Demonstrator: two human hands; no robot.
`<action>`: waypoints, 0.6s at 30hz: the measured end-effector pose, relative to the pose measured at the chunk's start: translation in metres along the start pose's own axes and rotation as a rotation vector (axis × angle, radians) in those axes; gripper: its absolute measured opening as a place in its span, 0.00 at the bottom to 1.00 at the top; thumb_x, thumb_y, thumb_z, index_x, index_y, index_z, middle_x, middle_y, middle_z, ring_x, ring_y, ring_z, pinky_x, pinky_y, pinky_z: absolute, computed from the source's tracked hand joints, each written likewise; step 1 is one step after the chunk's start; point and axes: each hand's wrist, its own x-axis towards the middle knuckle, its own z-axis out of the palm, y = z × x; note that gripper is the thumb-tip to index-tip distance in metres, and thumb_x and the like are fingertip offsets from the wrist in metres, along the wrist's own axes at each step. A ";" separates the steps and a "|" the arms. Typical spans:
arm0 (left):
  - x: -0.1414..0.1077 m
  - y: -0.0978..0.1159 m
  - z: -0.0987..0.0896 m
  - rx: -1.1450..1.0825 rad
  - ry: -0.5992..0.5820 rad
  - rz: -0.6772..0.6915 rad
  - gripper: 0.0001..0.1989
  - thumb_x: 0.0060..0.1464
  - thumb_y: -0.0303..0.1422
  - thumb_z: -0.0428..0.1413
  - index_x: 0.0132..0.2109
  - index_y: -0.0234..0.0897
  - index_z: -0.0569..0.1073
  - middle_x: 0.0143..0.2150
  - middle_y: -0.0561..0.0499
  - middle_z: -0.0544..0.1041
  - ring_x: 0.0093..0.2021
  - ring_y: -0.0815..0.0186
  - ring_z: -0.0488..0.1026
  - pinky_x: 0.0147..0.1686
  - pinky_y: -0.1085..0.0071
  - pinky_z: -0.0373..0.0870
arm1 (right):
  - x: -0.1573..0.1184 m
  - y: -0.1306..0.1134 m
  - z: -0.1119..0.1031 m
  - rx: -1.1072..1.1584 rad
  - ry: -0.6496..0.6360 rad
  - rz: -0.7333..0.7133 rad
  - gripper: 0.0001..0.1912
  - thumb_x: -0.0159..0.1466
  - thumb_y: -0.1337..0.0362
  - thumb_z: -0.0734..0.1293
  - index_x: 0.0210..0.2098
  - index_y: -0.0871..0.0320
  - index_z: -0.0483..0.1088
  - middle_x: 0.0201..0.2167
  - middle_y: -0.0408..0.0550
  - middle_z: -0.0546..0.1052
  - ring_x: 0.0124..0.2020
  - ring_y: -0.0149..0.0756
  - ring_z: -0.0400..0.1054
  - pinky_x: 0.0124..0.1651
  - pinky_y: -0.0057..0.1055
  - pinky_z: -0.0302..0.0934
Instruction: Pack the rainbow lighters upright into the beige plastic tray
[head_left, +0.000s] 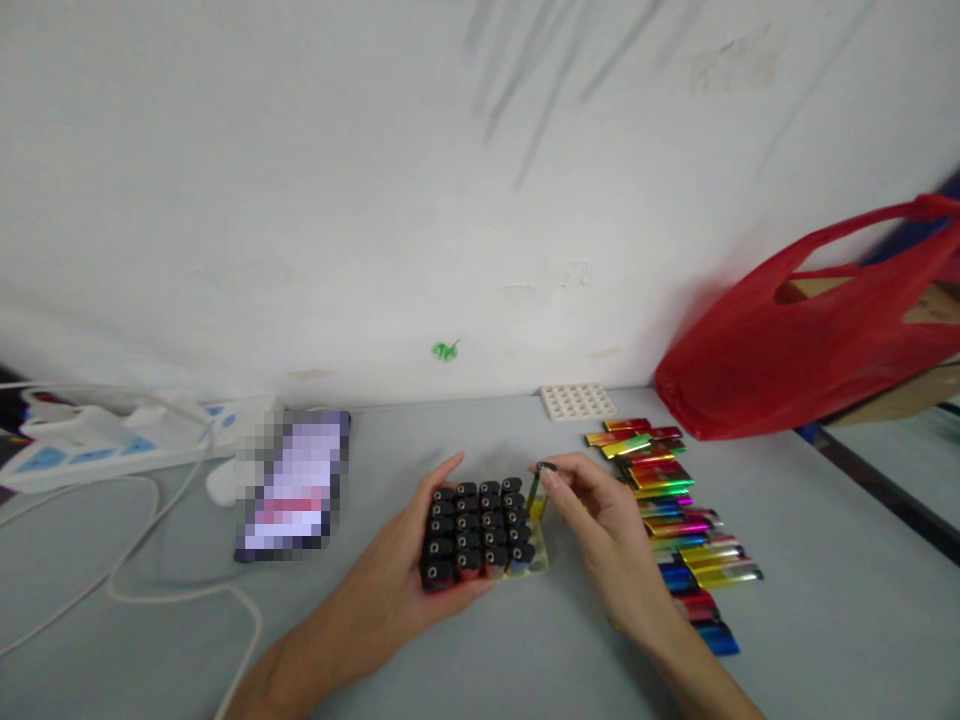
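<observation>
A pale tray (541, 563) stands on the table, filled by several rows of upright lighters (469, 520) with black tops. My left hand (416, 550) wraps round the tray's left side, thumb at the back and fingers along the front. At the right end of the tray, my right hand (600, 510) pinches a yellow-green lighter (537, 495) by its black top. That lighter is upright over the rightmost column, where open holes show in front of it. Whether its base is inside a hole I cannot tell. More shiny lighters (664, 490) in many colours lie to the right of my right hand.
A second white tray with holes (577, 401) lies against the wall. On the right is a red plastic bag (810, 330) beside cardboard. To the left are a phone (296, 485) with a blurred screen, a power strip (112, 440) and loose white cables (150, 595).
</observation>
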 end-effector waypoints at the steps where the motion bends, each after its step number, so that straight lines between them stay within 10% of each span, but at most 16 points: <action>1: 0.000 0.000 0.000 0.000 0.002 0.003 0.52 0.60 0.37 0.71 0.80 0.50 0.49 0.56 0.47 0.83 0.44 0.53 0.86 0.48 0.57 0.84 | 0.000 0.001 -0.001 -0.030 -0.005 0.004 0.17 0.77 0.47 0.69 0.43 0.54 0.79 0.32 0.42 0.72 0.35 0.37 0.65 0.39 0.33 0.59; 18: 0.001 -0.003 0.000 0.008 0.003 0.024 0.52 0.60 0.36 0.71 0.80 0.50 0.49 0.52 0.49 0.83 0.43 0.54 0.85 0.46 0.58 0.84 | -0.004 -0.008 -0.004 -0.303 -0.079 -0.131 0.13 0.79 0.54 0.66 0.47 0.53 0.79 0.39 0.44 0.82 0.41 0.40 0.76 0.47 0.36 0.64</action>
